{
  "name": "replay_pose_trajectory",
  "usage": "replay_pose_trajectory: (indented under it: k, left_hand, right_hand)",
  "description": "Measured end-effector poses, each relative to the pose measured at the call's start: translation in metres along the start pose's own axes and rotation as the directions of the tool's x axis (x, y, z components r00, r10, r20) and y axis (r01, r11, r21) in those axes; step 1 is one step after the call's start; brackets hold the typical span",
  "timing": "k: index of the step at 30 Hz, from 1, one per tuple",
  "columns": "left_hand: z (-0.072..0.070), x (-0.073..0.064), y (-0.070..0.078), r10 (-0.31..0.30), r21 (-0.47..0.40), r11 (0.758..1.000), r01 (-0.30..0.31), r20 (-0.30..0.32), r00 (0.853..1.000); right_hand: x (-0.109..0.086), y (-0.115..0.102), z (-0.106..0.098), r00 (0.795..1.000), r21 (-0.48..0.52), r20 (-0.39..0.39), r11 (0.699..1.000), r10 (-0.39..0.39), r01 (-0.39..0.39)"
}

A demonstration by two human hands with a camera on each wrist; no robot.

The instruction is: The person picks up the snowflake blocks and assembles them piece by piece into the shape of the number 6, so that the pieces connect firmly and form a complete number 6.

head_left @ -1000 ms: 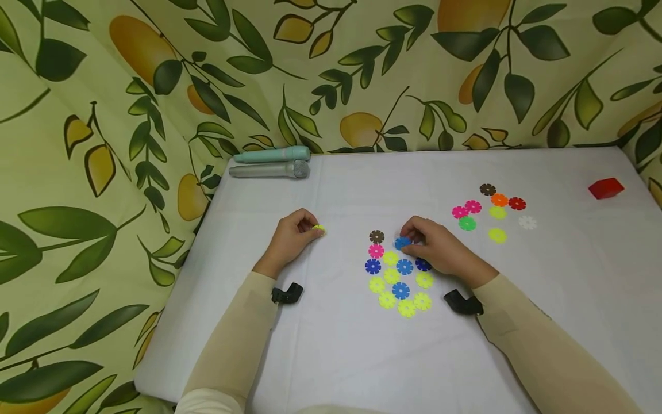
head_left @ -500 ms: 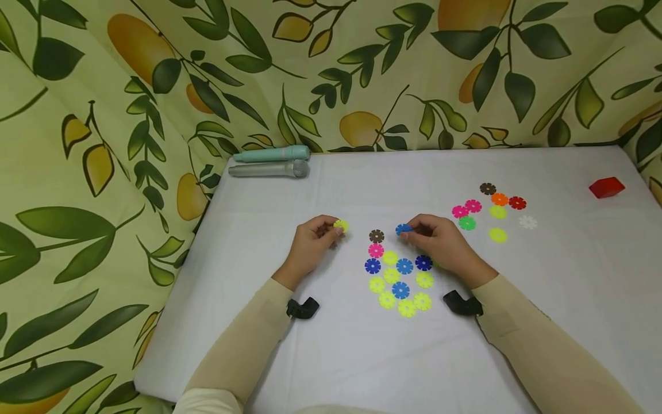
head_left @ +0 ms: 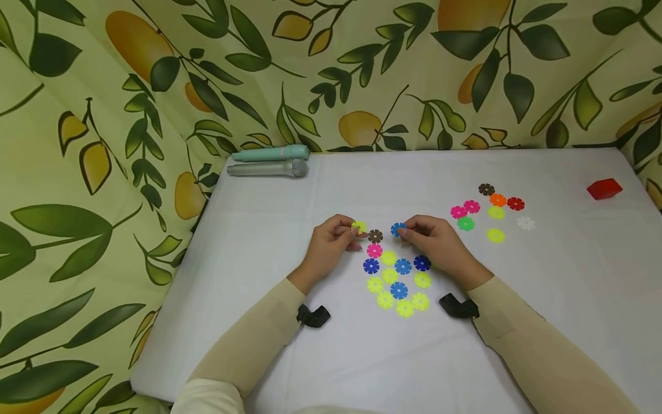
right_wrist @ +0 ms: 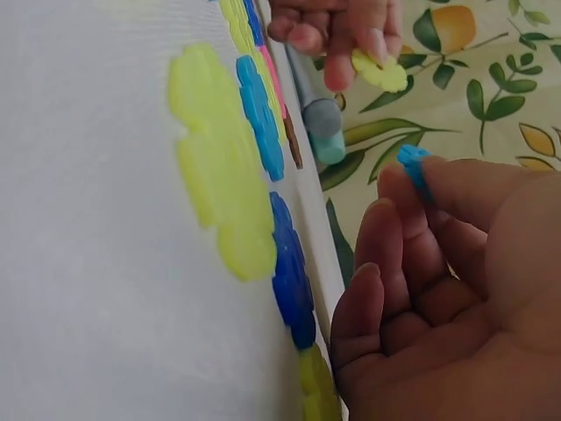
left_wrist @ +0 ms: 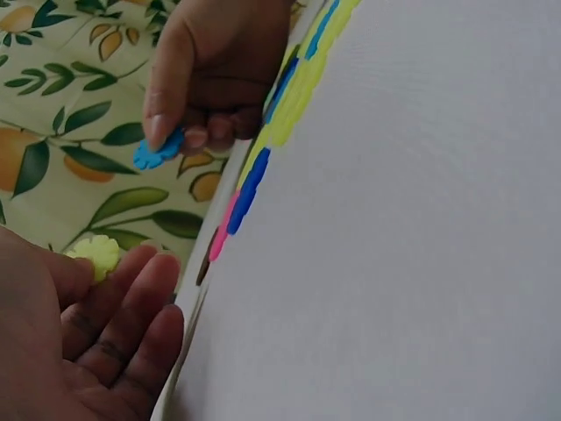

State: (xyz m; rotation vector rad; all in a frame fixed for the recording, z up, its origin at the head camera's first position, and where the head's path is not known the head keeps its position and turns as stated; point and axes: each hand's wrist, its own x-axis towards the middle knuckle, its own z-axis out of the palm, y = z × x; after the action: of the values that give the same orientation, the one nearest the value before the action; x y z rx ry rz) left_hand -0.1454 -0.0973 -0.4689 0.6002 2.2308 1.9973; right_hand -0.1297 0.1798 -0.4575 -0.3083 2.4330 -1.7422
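My left hand [head_left: 327, 248] pinches a yellow notched disc [head_left: 358, 227] between thumb and forefinger, its other fingers loosely bent. Facing it, my right hand [head_left: 438, 244] pinches a light blue notched disc [head_left: 397, 230]. A small gap separates the two discs; both are raised off the table in the left wrist view. Just below lies a group of flat discs: a brown disc [head_left: 374, 236], a pink disc [head_left: 374, 250], dark blue and light blue ones, and several yellow ones. The right hand partly covers the area beside a dark blue disc [head_left: 422, 263].
A second scatter of discs, among them a green disc [head_left: 466, 223] and a white disc [head_left: 526, 223], lies right of the right hand. Two microphones [head_left: 269, 168] lie at the back left. A red block [head_left: 604, 188] sits at the far right of the white table [head_left: 569, 287].
My left hand has moved right with the yellow disc, close to the blue one. My right hand has lifted the light blue disc slightly up and away from the group.
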Motion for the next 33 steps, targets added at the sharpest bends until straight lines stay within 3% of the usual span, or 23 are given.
replay_pose_trajectory:
  k: [4, 10, 16, 22, 29, 33]
  left_hand:
    - [0.013, 0.007, 0.002, 0.055, 0.079, 0.995, -0.055, 0.013, 0.998]
    - [0.024, 0.012, 0.003, 0.136, 0.205, 0.969, -0.137, 0.02, 0.991]
    - [0.022, 0.006, -0.001, 0.149, 0.258, 0.955, -0.146, 0.007, 0.989]
    - [0.02, 0.003, 0.0, 0.159, 0.267, 0.95, -0.163, 0.037, 0.987]
    - [0.021, 0.003, 0.003, 0.265, 0.364, 0.886, -0.286, 0.109, 0.958]
    - [0.021, 0.004, 0.002, 0.3, 0.393, 0.862, -0.321, 0.117, 0.947]
  right_hand:
    - [0.002, 0.0, 0.0, 1.0, 0.041, -0.012, 0.999, 0.025, -0.025]
    - [0.002, 0.0, -0.001, 0.998, 0.082, -0.028, 0.995, 0.05, -0.048]
    - [-0.001, -0.001, 0.0, 0.998, 0.08, -0.041, 0.996, 0.041, -0.038]
    - [-0.003, -0.005, 0.002, 0.999, 0.104, -0.02, 0.994, 0.028, -0.025]
    - [-0.004, -0.006, 0.003, 1.0, 0.124, 0.011, 0.992, 0.016, -0.018]
    - [-0.004, -0.003, 0.003, 0.999, 0.135, 0.031, 0.991, 0.018, -0.022]
